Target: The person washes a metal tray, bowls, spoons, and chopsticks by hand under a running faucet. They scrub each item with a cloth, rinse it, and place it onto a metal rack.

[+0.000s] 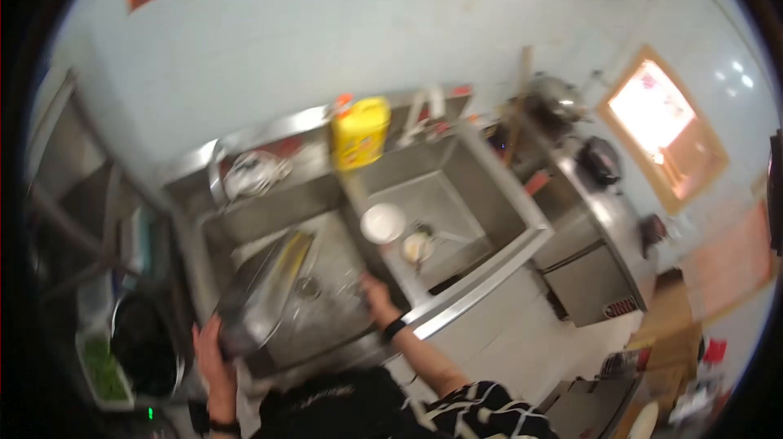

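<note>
A metal pan [259, 302], blurred and tilted, stands in the left sink basin, with a yellowish strip along its upper side. My left hand [214, 357] grips its near left edge. Over the near right part of the same basin is my right hand [379, 300], apart from the pan, its fingers loosely spread and nothing visible in them. A white bowl [382, 223] and a smaller pale bowl [417, 248] rest by the divider, in the right basin.
A yellow jug [361, 133] stands behind the divider, beside a faucet [424, 113]. White cloth [254, 174] lies on the back ledge. Left of the sink, a rack [106, 219] stands near a tray of greens [104, 370]. A steel counter [599, 210] holds pots on the right.
</note>
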`<action>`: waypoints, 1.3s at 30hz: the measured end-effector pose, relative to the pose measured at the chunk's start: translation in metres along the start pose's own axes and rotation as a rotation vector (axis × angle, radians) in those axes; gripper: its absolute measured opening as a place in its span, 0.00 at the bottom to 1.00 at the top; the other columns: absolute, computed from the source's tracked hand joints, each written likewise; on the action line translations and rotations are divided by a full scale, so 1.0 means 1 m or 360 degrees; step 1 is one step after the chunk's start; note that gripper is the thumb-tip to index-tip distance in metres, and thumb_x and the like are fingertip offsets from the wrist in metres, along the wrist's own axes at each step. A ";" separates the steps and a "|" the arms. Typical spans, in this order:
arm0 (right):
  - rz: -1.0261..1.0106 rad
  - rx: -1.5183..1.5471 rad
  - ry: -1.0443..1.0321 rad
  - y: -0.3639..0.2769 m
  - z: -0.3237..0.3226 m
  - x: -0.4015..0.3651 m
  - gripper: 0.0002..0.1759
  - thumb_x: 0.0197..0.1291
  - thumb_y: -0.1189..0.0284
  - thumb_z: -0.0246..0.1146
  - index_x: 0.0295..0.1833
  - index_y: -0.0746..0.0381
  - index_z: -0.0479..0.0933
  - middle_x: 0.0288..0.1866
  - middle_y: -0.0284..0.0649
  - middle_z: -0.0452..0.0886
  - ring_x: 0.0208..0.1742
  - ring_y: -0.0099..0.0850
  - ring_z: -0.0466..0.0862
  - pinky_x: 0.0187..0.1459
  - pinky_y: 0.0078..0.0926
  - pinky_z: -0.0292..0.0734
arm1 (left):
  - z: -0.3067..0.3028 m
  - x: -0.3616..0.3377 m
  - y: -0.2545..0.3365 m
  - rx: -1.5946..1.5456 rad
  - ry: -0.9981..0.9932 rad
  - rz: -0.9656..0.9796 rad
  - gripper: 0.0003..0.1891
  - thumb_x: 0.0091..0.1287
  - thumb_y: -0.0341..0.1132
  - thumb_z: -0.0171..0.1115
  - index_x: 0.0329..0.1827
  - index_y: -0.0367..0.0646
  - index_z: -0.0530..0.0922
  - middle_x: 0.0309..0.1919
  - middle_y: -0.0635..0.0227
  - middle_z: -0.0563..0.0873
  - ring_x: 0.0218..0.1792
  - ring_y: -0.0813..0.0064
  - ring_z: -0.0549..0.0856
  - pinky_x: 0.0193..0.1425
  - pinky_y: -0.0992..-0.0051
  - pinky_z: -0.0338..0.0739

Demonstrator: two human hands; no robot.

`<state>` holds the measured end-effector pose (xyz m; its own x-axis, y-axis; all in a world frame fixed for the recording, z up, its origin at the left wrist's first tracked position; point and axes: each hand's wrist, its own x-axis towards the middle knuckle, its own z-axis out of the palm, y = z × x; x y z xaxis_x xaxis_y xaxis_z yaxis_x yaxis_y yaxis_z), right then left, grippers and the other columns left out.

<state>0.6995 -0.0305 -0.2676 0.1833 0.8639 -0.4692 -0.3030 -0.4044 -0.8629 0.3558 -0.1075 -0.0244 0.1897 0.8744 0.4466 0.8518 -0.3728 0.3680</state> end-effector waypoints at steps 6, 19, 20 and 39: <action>-0.0033 0.0654 0.0319 -0.058 -0.022 0.038 0.20 0.57 0.51 0.55 0.39 0.59 0.74 0.27 0.34 0.76 0.24 0.27 0.76 0.25 0.23 0.71 | -0.024 0.015 0.012 0.0125 0.0169 0.0020 0.35 0.37 0.10 0.48 0.54 0.41 0.68 0.50 0.58 0.75 0.54 0.59 0.73 0.65 0.51 0.53; -0.0018 0.0205 -0.0349 -0.062 -0.091 0.151 0.25 0.56 0.56 0.48 0.47 0.66 0.71 0.42 0.43 0.77 0.44 0.38 0.76 0.46 0.34 0.71 | -0.148 -0.043 0.009 -0.1394 0.1055 -0.1481 0.26 0.43 0.15 0.46 0.51 0.34 0.68 0.41 0.67 0.78 0.44 0.76 0.75 0.52 0.77 0.67; -0.0007 0.0237 -0.0299 -0.079 -0.066 0.125 0.24 0.56 0.58 0.47 0.46 0.68 0.71 0.42 0.44 0.77 0.43 0.38 0.77 0.46 0.33 0.72 | -0.165 -0.057 0.008 -0.1266 0.1038 -0.1636 0.25 0.41 0.16 0.47 0.49 0.33 0.68 0.37 0.65 0.78 0.39 0.75 0.77 0.47 0.76 0.71; 0.0205 -0.0090 -0.0696 -0.033 0.170 0.093 0.11 0.45 0.76 0.55 0.38 0.65 0.69 0.30 0.38 0.75 0.27 0.30 0.77 0.28 0.26 0.73 | -0.235 -0.051 -0.147 -0.1788 0.2325 -0.1297 0.14 0.53 0.25 0.50 0.43 0.29 0.69 0.39 0.59 0.77 0.41 0.65 0.78 0.45 0.65 0.74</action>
<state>0.5676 0.1141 -0.2506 -0.2681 0.8463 -0.4604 -0.2437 -0.5219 -0.8174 0.1061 -0.1700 0.0907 -0.9627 0.2614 -0.0695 -0.2169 -0.5925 0.7758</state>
